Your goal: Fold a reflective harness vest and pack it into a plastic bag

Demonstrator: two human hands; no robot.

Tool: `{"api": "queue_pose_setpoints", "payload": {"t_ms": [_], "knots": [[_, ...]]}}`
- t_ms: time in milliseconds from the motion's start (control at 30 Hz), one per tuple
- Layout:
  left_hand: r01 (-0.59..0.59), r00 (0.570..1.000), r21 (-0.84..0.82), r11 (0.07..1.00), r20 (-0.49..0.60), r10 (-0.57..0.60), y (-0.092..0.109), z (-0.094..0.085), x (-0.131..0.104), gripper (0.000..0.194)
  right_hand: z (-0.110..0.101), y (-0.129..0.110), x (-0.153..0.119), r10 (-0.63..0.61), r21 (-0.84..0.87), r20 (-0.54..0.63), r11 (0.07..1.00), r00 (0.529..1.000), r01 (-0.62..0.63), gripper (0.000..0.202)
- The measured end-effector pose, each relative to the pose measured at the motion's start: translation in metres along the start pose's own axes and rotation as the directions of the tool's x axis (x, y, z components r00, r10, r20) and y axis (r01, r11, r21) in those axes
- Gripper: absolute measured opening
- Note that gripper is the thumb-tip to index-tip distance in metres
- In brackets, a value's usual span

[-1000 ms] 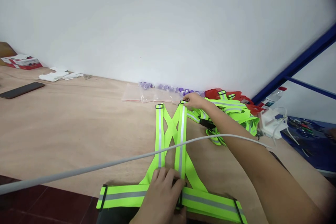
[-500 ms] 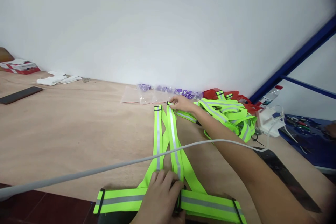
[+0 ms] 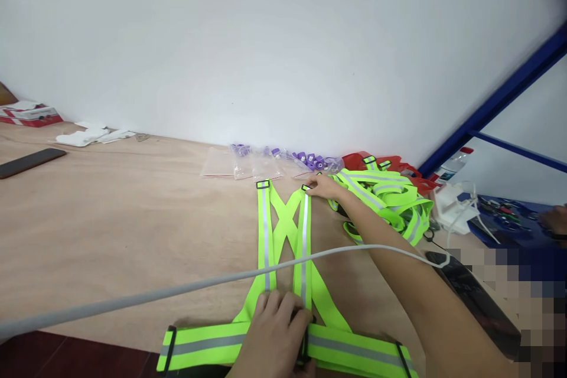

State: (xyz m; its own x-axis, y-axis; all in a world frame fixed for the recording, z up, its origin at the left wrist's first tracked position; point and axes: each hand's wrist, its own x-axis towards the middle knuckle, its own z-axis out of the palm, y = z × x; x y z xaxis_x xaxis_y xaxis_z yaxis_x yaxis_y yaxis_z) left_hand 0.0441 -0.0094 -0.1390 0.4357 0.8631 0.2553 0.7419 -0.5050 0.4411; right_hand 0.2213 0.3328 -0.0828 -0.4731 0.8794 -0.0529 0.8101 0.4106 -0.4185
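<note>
A neon-yellow reflective harness vest (image 3: 286, 221) with grey stripes lies spread on the table, its rear straps crossing in an X. My left hand (image 3: 277, 333) is closed over the middle of the vest's waist belt, at the black buckle (image 3: 303, 345), which it partly hides. Up at the far end, my right hand (image 3: 325, 187) pinches the top of the right shoulder strap by its black slider. The left strap's slider (image 3: 263, 184) lies free on the table.
More reflective vests (image 3: 385, 195) are heaped at the right, by a red bag (image 3: 354, 160). Plastic bags (image 3: 266, 163) with purple items lie along the wall. A white cable (image 3: 199, 283) crosses before me. A phone-like black slab (image 3: 478, 301) and another person's hand (image 3: 556, 220) are at right.
My right hand has moved right with the top of the right shoulder strap, so the two straps now stand farther apart and the X shows. My left hand stays on the belt.
</note>
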Motion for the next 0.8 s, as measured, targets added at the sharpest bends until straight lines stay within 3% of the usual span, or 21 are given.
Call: {"api": "queue_pose_setpoints", "payload": {"t_ms": [233,600,800], "knots": [[0.060,0.994,-0.006,0.998,0.089,-0.060,0.006,0.003,0.010,0.048,-0.002,0.011,0.009,-0.053,-0.090,0.011,0.994,0.999,0.054,0.021],[0.035,0.973,0.034,0.999,0.227,-0.041,0.019,0.002,0.015,0.043,-0.012,0.020,0.013,-0.065,-0.181,-0.039,0.982,0.997,0.057,0.024],[0.033,0.965,0.012,0.999,0.259,-0.035,0.019,-0.006,0.018,0.044,-0.009,0.016,0.012,-0.041,-0.168,0.029,0.985,0.999,0.045,0.024]]}}
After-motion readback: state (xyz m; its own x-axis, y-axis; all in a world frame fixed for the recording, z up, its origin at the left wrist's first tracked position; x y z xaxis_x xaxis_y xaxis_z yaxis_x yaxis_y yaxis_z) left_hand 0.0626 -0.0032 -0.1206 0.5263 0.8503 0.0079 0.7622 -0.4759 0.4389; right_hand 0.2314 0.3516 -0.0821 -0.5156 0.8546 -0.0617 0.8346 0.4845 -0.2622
